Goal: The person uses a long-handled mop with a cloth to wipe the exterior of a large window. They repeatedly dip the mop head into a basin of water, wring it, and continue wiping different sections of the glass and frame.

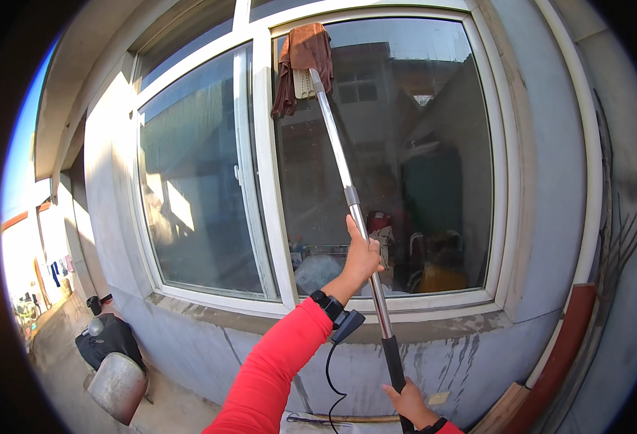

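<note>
My left hand (pixel 361 257) grips the metal telescopic pole (pixel 333 133) partway along, below its grey joint collar. Lower down, my right hand (pixel 409 402) is wrapped around the pole's black grip (pixel 393 358). At the pole's upper end, a brown cloth (pixel 310 48) is draped over a pale flat mop head (pixel 304 84). The cloth lies against the upper left corner of the right window pane (pixel 372 135), beside the white frame's upright (pixel 268 163). Its left side hangs down in folds.
Below the window runs a damp sill (pixel 448 326), with wet streaks on the wall. A white pipe (pixel 584 163), a dark red pipe (pixel 565 336) and a pitchfork (pixel 625 244) stand at right. A black-covered object (pixel 111 342) and a metal scoop (pixel 117 382) are at lower left. A cable (pixel 329 374) hangs from my left wrist.
</note>
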Demonstrator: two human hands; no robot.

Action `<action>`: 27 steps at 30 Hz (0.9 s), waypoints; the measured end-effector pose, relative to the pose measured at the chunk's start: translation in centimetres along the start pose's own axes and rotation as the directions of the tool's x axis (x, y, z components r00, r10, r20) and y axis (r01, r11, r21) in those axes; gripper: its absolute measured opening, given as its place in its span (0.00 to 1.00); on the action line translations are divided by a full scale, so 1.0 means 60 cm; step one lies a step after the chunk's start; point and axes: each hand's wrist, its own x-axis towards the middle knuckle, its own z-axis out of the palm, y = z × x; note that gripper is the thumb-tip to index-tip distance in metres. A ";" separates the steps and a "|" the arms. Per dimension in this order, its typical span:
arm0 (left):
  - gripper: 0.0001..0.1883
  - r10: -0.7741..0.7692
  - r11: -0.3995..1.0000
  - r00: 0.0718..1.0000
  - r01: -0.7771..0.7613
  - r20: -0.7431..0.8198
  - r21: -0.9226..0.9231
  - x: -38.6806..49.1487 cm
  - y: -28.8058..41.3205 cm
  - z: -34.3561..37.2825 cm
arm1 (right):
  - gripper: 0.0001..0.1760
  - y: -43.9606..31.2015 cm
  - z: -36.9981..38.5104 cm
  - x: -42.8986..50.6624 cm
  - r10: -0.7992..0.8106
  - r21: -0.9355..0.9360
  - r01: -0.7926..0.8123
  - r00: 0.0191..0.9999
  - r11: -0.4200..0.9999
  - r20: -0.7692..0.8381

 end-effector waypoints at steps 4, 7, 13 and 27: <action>0.45 0.089 0.991 0.992 -0.079 -0.093 0.105 -0.002 -0.013 -0.024 | 0.34 -0.020 0.020 0.008 -0.021 -0.078 0.020 1.000 0.997 -0.013; 0.45 0.105 0.993 0.987 -0.096 -0.124 0.074 0.001 -0.022 -0.042 | 0.35 -0.019 0.021 0.022 -0.034 -0.118 0.034 0.999 0.992 -0.001; 0.45 0.109 0.993 0.983 -0.102 -0.147 0.054 0.005 -0.032 -0.055 | 0.37 -0.019 0.027 0.028 -0.031 -0.136 0.034 0.999 0.990 0.030; 0.45 0.116 0.993 0.982 -0.109 -0.152 0.051 -0.007 -0.037 -0.070 | 0.38 -0.029 0.006 0.011 -0.012 -0.158 0.031 0.993 0.987 0.121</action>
